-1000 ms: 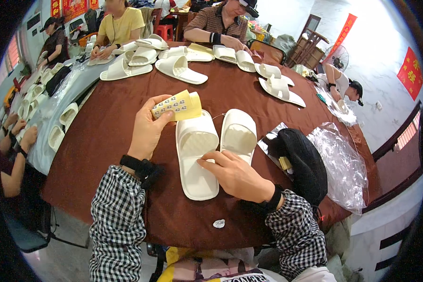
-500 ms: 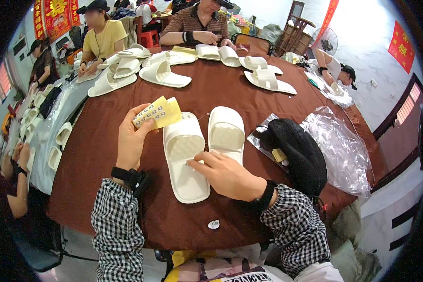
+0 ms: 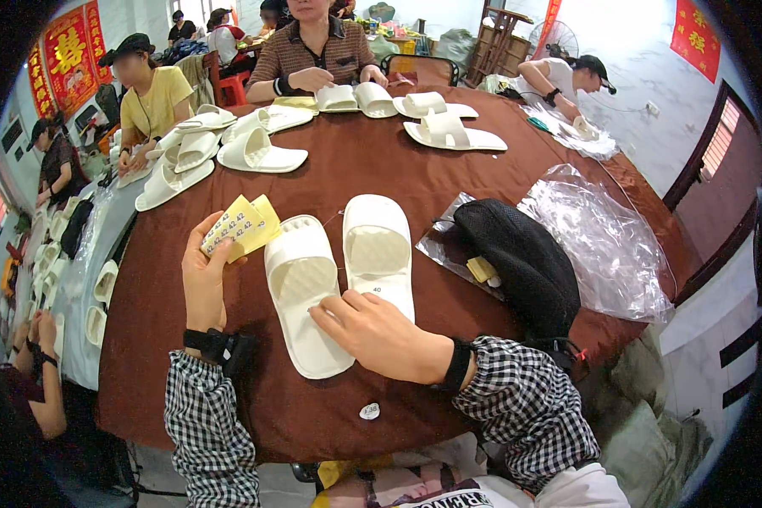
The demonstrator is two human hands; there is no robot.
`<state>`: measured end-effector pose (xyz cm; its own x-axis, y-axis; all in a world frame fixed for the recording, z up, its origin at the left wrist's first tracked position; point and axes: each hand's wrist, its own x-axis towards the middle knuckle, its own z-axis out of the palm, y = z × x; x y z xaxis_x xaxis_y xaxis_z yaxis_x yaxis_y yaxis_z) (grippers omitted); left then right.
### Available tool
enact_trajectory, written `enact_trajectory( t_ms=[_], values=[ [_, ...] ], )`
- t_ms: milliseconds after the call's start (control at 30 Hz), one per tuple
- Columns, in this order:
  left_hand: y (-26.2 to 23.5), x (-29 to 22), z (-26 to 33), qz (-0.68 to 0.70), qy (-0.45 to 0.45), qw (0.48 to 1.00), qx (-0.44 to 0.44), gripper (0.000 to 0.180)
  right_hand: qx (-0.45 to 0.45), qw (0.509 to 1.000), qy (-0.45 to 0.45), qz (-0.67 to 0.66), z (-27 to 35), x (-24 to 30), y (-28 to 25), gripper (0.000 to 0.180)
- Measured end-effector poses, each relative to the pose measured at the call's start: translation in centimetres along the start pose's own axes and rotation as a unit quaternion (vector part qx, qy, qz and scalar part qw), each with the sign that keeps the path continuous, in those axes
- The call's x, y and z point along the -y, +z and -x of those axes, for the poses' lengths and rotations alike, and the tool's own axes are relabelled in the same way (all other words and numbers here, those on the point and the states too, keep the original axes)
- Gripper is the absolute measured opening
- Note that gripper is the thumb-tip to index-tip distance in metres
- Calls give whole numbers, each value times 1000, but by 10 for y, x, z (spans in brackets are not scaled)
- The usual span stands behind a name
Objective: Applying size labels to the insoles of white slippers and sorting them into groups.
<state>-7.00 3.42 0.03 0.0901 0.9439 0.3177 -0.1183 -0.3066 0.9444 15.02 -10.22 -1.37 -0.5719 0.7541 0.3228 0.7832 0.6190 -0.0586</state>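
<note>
Pinched in my left hand point(image 3: 201, 275) are small yellow-backed sheets of number stickers point(image 3: 244, 229), fanned out beside the slippers. Two white open-toed slippers lie side by side on the brown cloth, toes pointing away from me. Over the insole of the left slipper point(image 3: 306, 339) is my right hand point(image 3: 381, 334), its fingers curled and the thumb and fingertips close to the surface; whatever they cover is hidden. The right slipper point(image 3: 379, 245) shows a small printed mark on its insole, and my right hand overlaps its heel part.
A black mesh cap-like item point(image 3: 525, 262) and crumpled clear plastic point(image 3: 605, 245) lie at the right. More white slippers point(image 3: 258, 152) stand across the table's far side. A small white sticker point(image 3: 369, 411) sits near the front edge. Other people point(image 3: 313, 59) work around the table.
The view has shifted, so the table's things appear further left. My right hand stays at the left slipper's insole; the small dark mark seen by its fingertips is now covered.
</note>
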Motion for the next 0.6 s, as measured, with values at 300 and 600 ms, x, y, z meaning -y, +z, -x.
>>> enact_trajectory(
  t_ms=[300, 600],
  values=[
    [-2, 5, -2, -16, 6, 1000, 6, 36, -39, 998, -1, 46, -1, 2, 7, 47],
    [-2, 8, -2, -9, 31, 999, -20, 46, -57, 990, 27, 123, -2, 10, 17, 43]
  ],
)
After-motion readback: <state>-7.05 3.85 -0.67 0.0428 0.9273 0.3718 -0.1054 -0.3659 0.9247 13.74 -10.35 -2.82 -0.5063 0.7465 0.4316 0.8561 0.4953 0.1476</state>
